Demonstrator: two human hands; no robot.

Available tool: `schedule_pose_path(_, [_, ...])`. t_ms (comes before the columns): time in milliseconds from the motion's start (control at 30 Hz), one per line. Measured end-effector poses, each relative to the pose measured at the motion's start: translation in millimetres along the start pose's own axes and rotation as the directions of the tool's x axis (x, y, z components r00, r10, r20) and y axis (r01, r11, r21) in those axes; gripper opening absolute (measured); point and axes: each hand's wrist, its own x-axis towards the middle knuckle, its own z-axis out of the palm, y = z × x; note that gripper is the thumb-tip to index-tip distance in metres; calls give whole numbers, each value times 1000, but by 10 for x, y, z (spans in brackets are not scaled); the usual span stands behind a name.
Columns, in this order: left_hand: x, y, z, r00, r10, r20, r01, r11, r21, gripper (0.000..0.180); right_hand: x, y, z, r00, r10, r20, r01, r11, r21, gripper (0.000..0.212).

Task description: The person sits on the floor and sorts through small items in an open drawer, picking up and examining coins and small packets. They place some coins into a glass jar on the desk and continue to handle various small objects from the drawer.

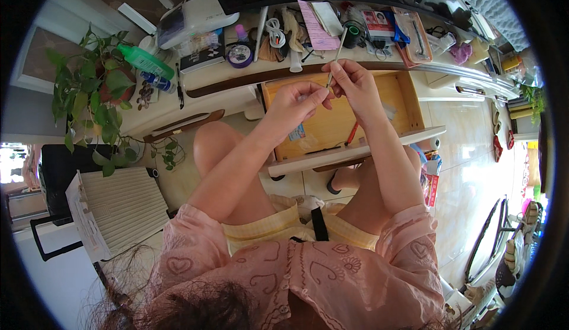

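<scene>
A thin, pale, pen-like stick [340, 45] slants up between my hands, above the front edge of the cabinet top. My right hand [354, 85] pinches it between thumb and fingers. My left hand [298, 103] is closed at its lower end, fingertips close to those of the right. Below both hands a wooden drawer [410, 100] is pulled out. Inside it lie a red pen-like thing [352, 133], a dark thin rod [320, 150] and a small blue packet [297, 132].
Along the cabinet top stand a green bottle [146, 61], a purple tape roll [239, 55], a coiled white cable [275, 32], a pink paper [319, 27] and blue scissors [400, 29]. A leafy plant [98, 96] hangs at left, above a pleated filter [123, 202].
</scene>
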Motion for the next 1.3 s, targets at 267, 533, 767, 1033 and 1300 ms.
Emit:
schedule_pose_path(267, [81,-10,-139,980,10,-198,-49,980,-192,22,-4,45,-6,1000,15,13,-15,999,35,28])
schedule_pose_path(533, [202,-25,-109,945,-59,-321,-58,937,-343,20,-79,124,-127,994,111,19,-111,994,-10,26])
schedule_pose_path(767, [319,-49,-137,934,-49,-354,-112,901,-419,19,-149,165,-250,990,138,3,-138,990,-5,25])
schedule_pose_path(1033, [397,-13,-173,912,-109,-396,-106,869,-483,29,-192,185,-337,991,134,-1,-134,991,-9,25])
schedule_pose_path(1300, [251,-97,84,984,-99,-146,58,962,-266,44,-139,292,-825,995,12,-101,-31,981,-189,23])
